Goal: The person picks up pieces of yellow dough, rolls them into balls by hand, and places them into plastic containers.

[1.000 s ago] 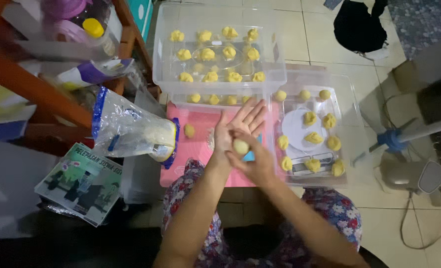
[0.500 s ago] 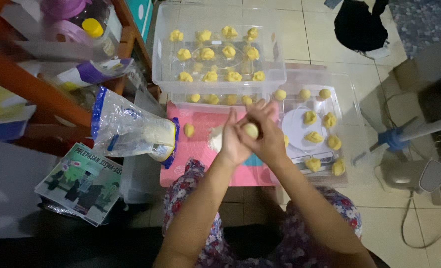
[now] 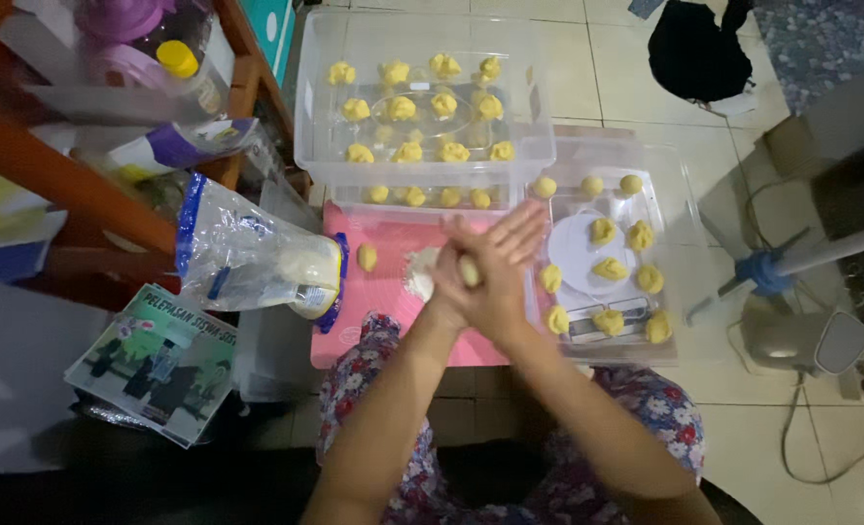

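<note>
Two hands, pressed palm to palm over a pink mat (image 3: 393, 292). Left hand (image 3: 456, 277): fingers stretched flat, lying against the other palm. Right hand (image 3: 510, 267): fingers straight and pointing up and to the right, laid over the left. Between the two palms, one pale yellow dough piece (image 3: 469, 270), only a sliver of it showing; both hands are clamped flat on it, not curled.

Item, pink mat: lies on the tiled floor in front of the person's floral-clad lap. On it, one loose dough ball (image 3: 367, 257) to the left of the hands, well apart from them, and a small white floury patch (image 3: 420, 275) just beside the left hand.

Item, large clear plastic tub (image 3: 315, 146): beyond the mat, holding several rows of yellow dough balls.

Item, clear tray (image 3: 680, 194): to the right of the hands, holding more dough pieces around a white round disc (image 3: 578, 243); the right hand's fingertips overlap its left edge.

Item, clear plastic bag (image 3: 247, 258) with white contents and blue trim: lying on its side to the left of the mat.

Item, printed leaflet (image 3: 155, 360): on the floor, below the bag.

Item, black bag (image 3: 699, 49): on the tiles, far right.
</note>
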